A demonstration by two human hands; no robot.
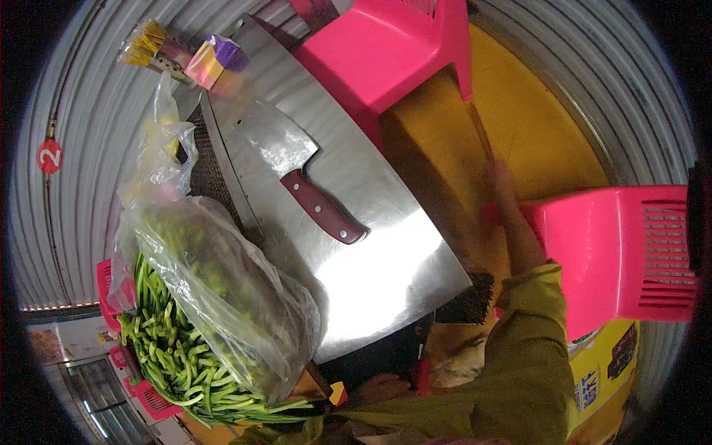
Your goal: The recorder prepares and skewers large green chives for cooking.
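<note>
My right hand [503, 186], blurred, reaches low over the brown floor between two pink plastic chairs [367, 50]. A thin brown line runs beyond its fingers; whether it is held cannot be told. What seems to be my left hand [384, 385] is dim at the bottom, beside a red thing [424, 377]; its fingers are unclear. A cleaver [317, 206] with a riveted dark-red handle lies flat on the stainless-steel tabletop [356, 167]. Left of it, long green vegetable stalks [189, 356] lie partly under a clear plastic bag [222, 278].
A second pink chair [584, 245] stands at the right, above a yellow printed box [606, 367]. Black bristles [470, 300] show below the table's edge. A carton [214, 61] and a perforated metal holder with thin sticks [147, 47] stand at the far end. Corrugated walls surround this.
</note>
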